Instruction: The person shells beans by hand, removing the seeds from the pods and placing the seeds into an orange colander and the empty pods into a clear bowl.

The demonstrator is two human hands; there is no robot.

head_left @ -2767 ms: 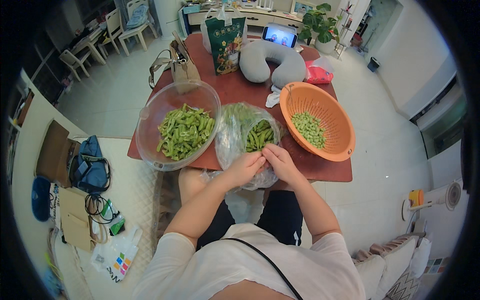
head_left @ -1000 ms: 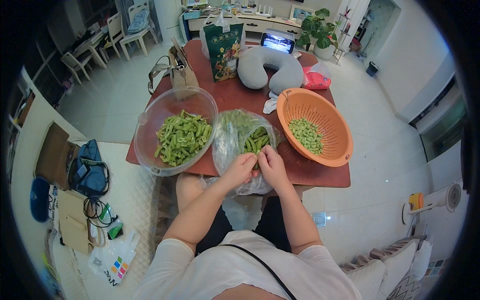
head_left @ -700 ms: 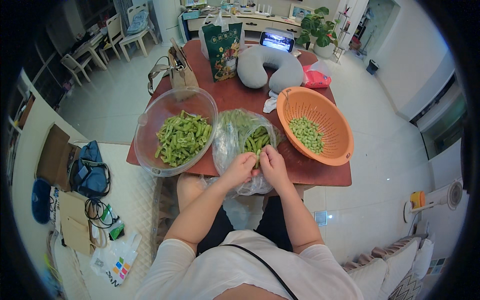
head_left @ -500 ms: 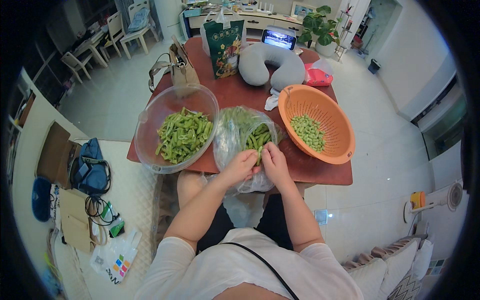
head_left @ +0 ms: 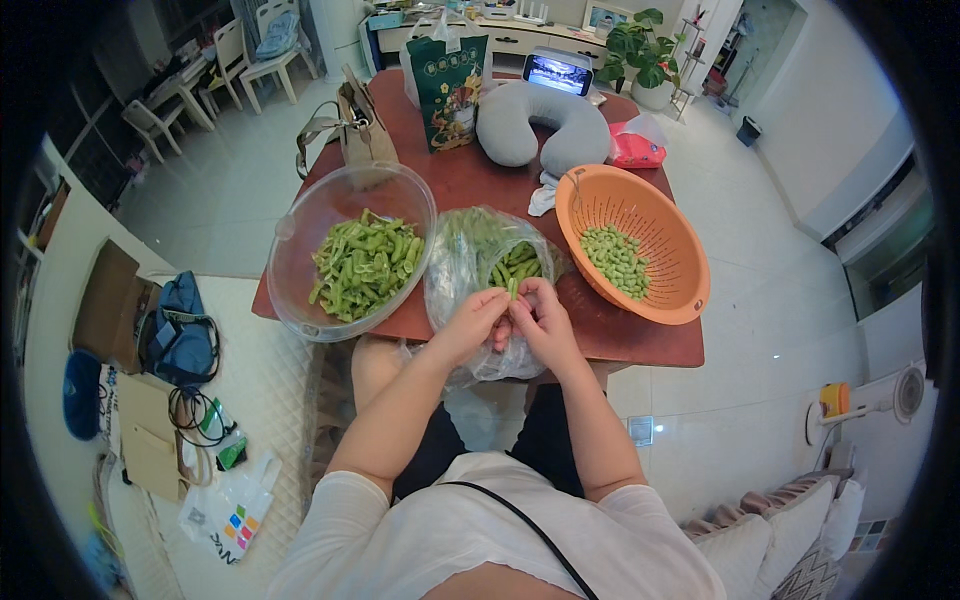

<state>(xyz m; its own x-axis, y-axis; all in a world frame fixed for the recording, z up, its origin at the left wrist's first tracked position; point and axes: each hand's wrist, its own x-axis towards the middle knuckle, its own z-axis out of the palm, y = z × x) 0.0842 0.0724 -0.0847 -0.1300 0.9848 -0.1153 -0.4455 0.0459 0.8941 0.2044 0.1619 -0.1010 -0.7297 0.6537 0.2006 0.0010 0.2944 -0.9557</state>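
Note:
Between the fingertips of my left hand (head_left: 478, 322) and my right hand (head_left: 540, 318) is a green bean pod (head_left: 513, 287), pinched by both. They are held over the front of a clear plastic bag (head_left: 450, 285) lying on the table, its mouth showing more whole pods (head_left: 518, 262). To the left stands a clear plastic basin (head_left: 292, 255) with a heap of green pods (head_left: 368, 265), some looking split and flattened. On the right an orange colander (head_left: 665, 225) tilts toward me, pale green shelled beans (head_left: 615, 262) gathered in its bottom.
The red-brown table (head_left: 640, 345) also bears a handbag (head_left: 365, 130), a green gift bag (head_left: 450, 95), a grey neck pillow (head_left: 515, 125), a phone (head_left: 558, 75) with its screen lit and a pink tissue pack (head_left: 635, 148). A quilted seat with bags lies left.
Both hands have drawn closer together, fingertips now meeting on the pod, which points upward more clearly. The basin, bag and colander stay in place.

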